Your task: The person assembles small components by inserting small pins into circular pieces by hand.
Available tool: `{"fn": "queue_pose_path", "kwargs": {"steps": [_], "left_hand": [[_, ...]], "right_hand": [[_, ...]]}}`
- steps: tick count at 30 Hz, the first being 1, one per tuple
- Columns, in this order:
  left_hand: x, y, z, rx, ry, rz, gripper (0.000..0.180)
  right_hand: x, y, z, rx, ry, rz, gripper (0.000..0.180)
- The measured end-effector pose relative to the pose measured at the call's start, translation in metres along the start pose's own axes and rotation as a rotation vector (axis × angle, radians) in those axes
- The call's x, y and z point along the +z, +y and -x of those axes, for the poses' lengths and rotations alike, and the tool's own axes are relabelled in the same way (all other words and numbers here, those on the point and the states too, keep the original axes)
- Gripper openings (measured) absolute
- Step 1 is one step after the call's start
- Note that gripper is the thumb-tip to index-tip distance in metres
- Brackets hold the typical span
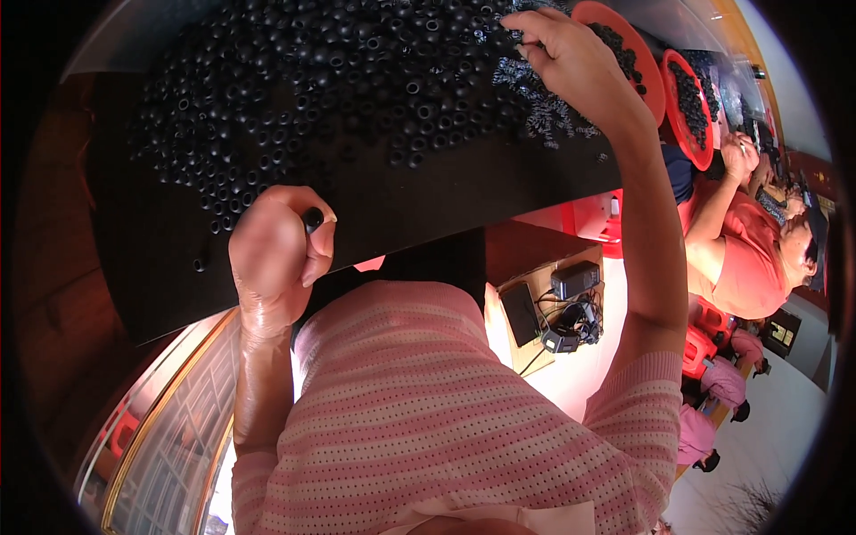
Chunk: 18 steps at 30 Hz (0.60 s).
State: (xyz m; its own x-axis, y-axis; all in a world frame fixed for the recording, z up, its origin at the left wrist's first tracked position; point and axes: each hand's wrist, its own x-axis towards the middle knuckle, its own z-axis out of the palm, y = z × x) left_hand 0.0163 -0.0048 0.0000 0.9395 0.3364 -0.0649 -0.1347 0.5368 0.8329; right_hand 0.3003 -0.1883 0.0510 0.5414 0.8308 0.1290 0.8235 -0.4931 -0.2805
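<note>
At 9 o'clock, the left hand (pixel 275 248) has its fingers curled closed around one black ring-like piece (pixel 313 219), which pokes up by the thumb, its rounded end dark and smooth. At 1 o'clock, the right hand (pixel 571 67) arches with its fingers parted by a narrow gap, above the heap of silver coils (pixel 548 111); I cannot tell whether they grip one. The loose black pieces (pixel 357 71), short and rounded with open holes, spread thickly from 10 to 12 o'clock on the dark counter (pixel 428 192).
</note>
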Motion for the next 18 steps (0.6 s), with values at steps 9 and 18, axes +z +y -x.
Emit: {"fn": "queue_pose_path", "kwargs": {"steps": [9, 18], "left_hand": [[0.0, 0.0, 0.0, 0.0, -0.007, -0.003, 0.03], [-0.001, 0.0, 0.001, 0.001, -0.009, 0.004, 0.03]], "right_hand": [[0.0, 0.007, -0.003, -0.076, -0.029, -0.188, 0.017], [0.007, 0.007, 0.002, -0.063, -0.203, -0.139, 0.022]]}}
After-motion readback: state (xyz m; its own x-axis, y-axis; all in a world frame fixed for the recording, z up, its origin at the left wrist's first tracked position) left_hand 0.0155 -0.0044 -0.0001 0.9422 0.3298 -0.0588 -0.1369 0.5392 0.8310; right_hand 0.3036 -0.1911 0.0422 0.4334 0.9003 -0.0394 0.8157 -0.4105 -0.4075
